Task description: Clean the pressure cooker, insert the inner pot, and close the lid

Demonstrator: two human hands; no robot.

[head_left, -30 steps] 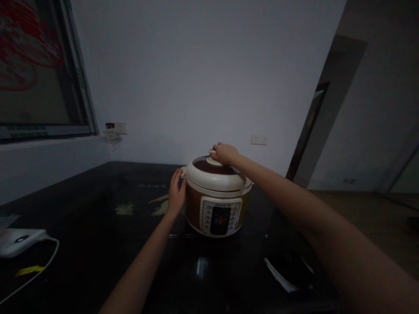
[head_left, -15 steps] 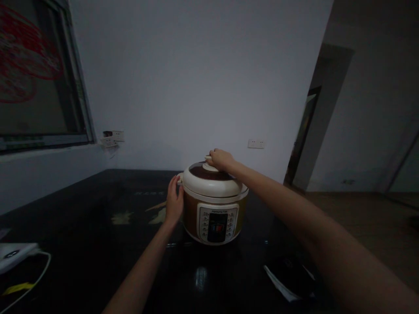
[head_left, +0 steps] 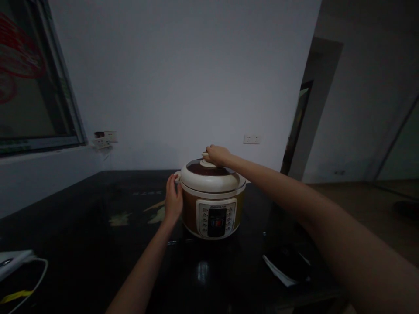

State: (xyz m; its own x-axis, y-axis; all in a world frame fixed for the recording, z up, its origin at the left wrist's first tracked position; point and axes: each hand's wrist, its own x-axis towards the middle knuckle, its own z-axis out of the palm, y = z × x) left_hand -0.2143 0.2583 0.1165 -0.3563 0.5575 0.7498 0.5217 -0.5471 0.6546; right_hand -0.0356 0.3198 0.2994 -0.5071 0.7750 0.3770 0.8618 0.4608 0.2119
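Observation:
An electric pressure cooker [head_left: 190, 213], cream and brown with a button panel on its front, stands upright on a glossy black table [head_left: 81, 261]. Its cream-rimmed lid [head_left: 209, 182] rests on top. My right hand [head_left: 218, 155] is closed round the pale lid knob [head_left: 205, 163], the arm reaching in from the right. At the cooker's left side, my left hand [head_left: 173, 200] grips the small side handle [head_left: 178, 176], partly covering it.
At the right front lies a dark flat item with a white edge [head_left: 286, 266]. A white device [head_left: 15, 261] with a cable [head_left: 42, 274] and a yellow strip [head_left: 16, 297] are at the left edge. A wall with sockets [head_left: 252, 139] stands behind the table.
The view has shifted slightly, so the cooker and both hands appear a little further left and higher. Both hands keep their places on the cooker and lid knob.

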